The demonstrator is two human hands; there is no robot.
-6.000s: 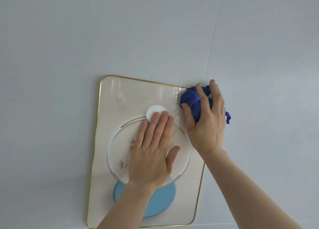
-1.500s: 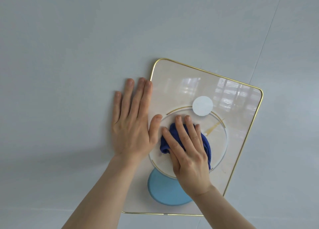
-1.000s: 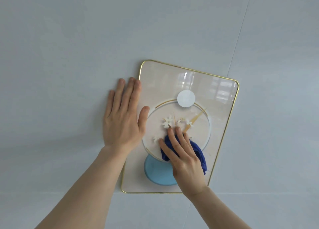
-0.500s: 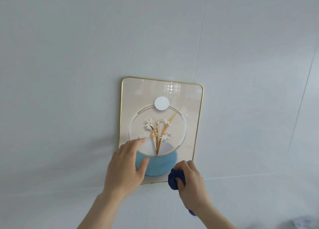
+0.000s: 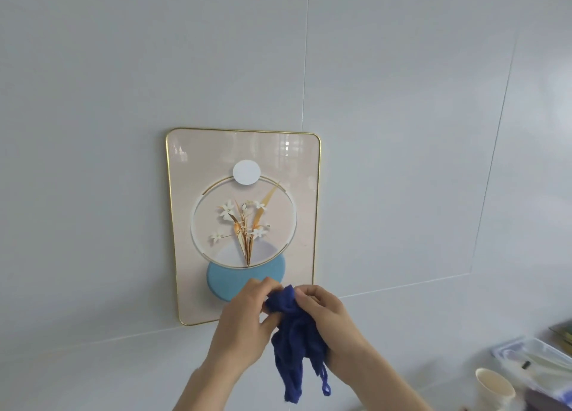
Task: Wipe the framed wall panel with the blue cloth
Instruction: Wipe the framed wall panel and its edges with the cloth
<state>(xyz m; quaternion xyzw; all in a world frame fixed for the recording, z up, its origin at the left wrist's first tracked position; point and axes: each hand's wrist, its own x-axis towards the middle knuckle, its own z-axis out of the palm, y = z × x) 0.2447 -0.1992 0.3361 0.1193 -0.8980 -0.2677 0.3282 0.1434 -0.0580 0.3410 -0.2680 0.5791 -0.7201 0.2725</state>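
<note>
The framed wall panel [image 5: 185, 255] hangs on the pale grey wall. It has a thin gold rim, a beige face, a white disc, a ring with white flowers and a blue disc at the bottom. Both hands are off the panel, in front of its lower right corner. My left hand [image 5: 243, 330] and my right hand [image 5: 328, 324] together hold the dark blue cloth [image 5: 294, 345], which is bunched at the top and hangs down between them with a loose loop. The hands hide the panel's lower right corner.
At the lower right stand a paper cup [image 5: 495, 387] and a clear plastic container [image 5: 538, 359] with items inside, plus a dark object at the frame's edge. Thin seams cross the tiled wall [image 5: 402, 101] around the panel.
Both hands have come off the panel and wall. The right hand drew the cloth down past the bottom edge, and the left hand has joined it on the cloth. The view has pulled back.
</note>
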